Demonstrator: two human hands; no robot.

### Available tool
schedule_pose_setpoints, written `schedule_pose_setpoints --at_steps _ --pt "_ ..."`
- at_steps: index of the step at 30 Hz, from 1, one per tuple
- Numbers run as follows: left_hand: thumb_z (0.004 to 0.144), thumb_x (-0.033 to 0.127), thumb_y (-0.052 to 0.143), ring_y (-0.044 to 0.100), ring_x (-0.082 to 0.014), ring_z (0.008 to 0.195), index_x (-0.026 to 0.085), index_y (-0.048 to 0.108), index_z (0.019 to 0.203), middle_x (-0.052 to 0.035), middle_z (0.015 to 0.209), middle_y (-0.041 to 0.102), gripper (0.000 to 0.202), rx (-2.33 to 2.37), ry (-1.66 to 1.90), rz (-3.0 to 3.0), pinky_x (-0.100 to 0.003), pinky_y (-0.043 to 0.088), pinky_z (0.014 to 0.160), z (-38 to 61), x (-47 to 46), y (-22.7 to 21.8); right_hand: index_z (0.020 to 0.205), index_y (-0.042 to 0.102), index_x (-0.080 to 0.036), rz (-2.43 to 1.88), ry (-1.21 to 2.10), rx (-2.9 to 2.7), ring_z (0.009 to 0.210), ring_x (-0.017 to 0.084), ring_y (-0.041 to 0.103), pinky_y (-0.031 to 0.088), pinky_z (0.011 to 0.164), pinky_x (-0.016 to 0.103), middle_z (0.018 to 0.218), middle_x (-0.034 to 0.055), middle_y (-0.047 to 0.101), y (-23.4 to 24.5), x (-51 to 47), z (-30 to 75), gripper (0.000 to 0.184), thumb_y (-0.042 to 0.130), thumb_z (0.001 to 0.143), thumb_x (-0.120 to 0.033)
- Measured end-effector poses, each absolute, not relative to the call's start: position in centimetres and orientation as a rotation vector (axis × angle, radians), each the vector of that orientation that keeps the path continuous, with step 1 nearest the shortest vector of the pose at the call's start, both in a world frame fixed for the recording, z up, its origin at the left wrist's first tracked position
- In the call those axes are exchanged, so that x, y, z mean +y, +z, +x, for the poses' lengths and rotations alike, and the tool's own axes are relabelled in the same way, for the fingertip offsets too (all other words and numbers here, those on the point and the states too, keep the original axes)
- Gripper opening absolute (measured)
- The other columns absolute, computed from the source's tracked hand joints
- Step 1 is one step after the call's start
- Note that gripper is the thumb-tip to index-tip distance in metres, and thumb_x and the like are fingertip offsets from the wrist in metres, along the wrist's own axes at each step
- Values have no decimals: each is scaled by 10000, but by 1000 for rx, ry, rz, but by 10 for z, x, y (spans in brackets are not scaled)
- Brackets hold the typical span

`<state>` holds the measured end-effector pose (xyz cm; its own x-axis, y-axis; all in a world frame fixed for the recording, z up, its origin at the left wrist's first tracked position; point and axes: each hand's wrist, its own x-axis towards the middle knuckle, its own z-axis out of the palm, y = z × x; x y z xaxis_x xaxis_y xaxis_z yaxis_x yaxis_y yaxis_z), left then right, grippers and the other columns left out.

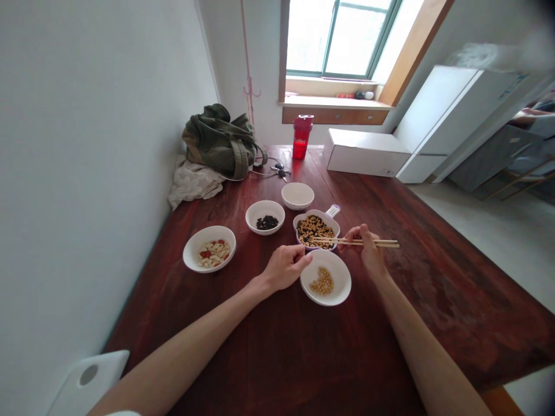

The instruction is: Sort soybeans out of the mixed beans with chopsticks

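Note:
My right hand [363, 245] pinches a pair of wooden chopsticks [359, 242], whose tips reach left over a white dish with a purple rim and small handle [318, 212]. That dish holds mixed yellow soybeans and black beans [313, 230]. My left hand [286, 267] rests curled on the table, holding nothing, beside a white bowl [342, 294] of yellow soybeans [322, 281]. Further off stand a white bowl of black beans [265, 222], a white bowl of white and red pieces [209, 248], and a pale bowl [297, 195].
The dark reddish wooden table [373, 323] runs along a white wall on the left. At its far end are a green bag [219, 143], a crumpled cloth [193, 182], keys [280, 171], a red bottle [302, 137] and a white box [366, 153].

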<state>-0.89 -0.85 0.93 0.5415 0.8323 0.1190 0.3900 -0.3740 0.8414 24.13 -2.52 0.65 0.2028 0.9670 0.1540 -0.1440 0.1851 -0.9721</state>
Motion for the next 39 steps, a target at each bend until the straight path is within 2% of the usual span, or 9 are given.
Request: schedule_pose_setpoints --at_steps 8,15,35,39 --pt "947 456 519 360 -96 585 175 398 633 41 595 403 438 986 706 1963 -246 232 565 -9 -8 11 667 637 -213 -1038 1053 -1005 554 207 687 589 559 336 629 55 708 7 -24 244 535 545 923 -674" --pt "953 454 517 358 -94 582 174 394 639 43 594 400 439 982 711 1977 -244 232 565 -9 -8 10 652 632 -205 -978 1089 -947 540 193 677 557 514 302 600 45 678 10 -24 246 533 543 937 -648" --pt "957 458 512 352 -94 578 177 391 642 44 596 392 439 977 712 1982 -250 231 564 -9 -8 9 674 647 -202 -979 1113 -992 546 194 688 591 528 312 613 33 676 7 -24 239 522 593 897 -671" --pt "956 459 511 349 -94 581 176 387 642 44 597 390 440 983 705 1979 -249 229 564 -9 -8 9 682 653 -201 -984 1116 -984 545 192 691 588 528 305 620 35 687 3 -23 240 499 590 918 -636"
